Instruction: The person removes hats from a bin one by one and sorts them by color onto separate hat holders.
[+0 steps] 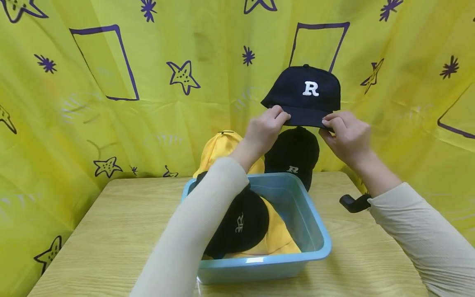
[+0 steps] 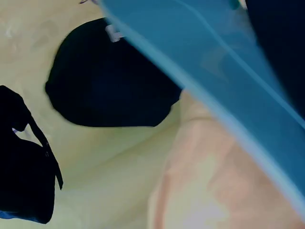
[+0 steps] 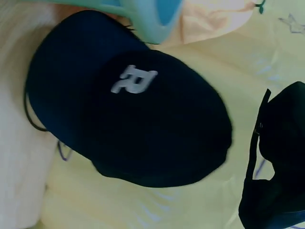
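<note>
A black baseball cap (image 1: 289, 88) with a white letter R is held up in front of the curtain, crown up. My left hand (image 1: 264, 128) pinches the left side of its brim, and my right hand (image 1: 348, 135) pinches the right side. In both wrist views this cap shows its back strap opening at the frame edge. Below it, a second black cap (image 1: 293, 148) with an R, also large in the right wrist view (image 3: 157, 124), stands behind the blue bin (image 1: 315, 231). Beside that sits a yellow cap (image 1: 219, 148), partly behind my left forearm.
Inside the bin lie a black cap (image 1: 248, 222) with a silver emblem and yellow caps (image 1: 280, 235). A curved black object (image 1: 354, 203) is at the wooden table's (image 1: 130, 222) right side. A yellow patterned curtain (image 1: 156, 136) hangs behind the table.
</note>
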